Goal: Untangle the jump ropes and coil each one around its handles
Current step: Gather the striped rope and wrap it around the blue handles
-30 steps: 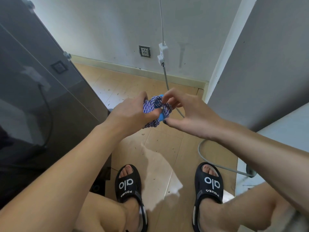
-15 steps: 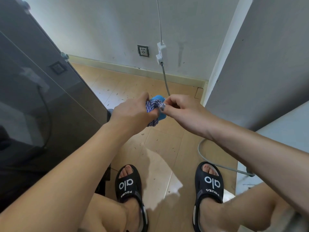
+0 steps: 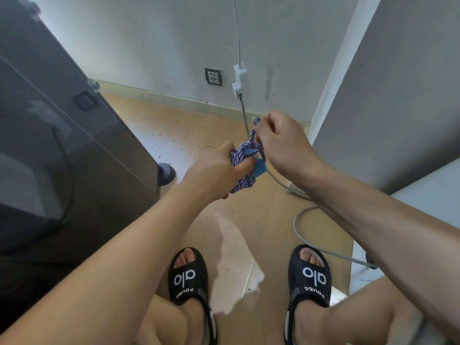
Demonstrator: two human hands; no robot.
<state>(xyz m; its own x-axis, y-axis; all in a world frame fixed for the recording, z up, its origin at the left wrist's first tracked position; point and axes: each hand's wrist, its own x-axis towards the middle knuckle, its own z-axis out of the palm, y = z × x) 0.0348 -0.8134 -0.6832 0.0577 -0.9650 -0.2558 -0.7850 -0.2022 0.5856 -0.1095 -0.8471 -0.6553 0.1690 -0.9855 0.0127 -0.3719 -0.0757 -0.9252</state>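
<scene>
A purple-and-white braided jump rope (image 3: 242, 170) is bundled around blue handles (image 3: 259, 166) in mid-air above the floor. My left hand (image 3: 214, 171) grips the bundle from the left, thumb pressed on the coils. My right hand (image 3: 281, 143) is raised just right of the bundle and pinches a strand of the rope, which runs taut up from the coils to its fingers. Most of the handles is hidden by the rope and my fingers. Only one rope is in view.
A dark glossy cabinet (image 3: 62, 150) fills the left side, with a round foot (image 3: 166, 173) near my left hand. A grey wall panel (image 3: 388, 95) stands on the right. A grey cable (image 3: 301, 232) loops over the wooden floor. My sandalled feet (image 3: 189, 277) are below.
My right hand has lifted up and to the right, drawing a strand of rope out of the bundle. My left hand has kept its hold on the coils.
</scene>
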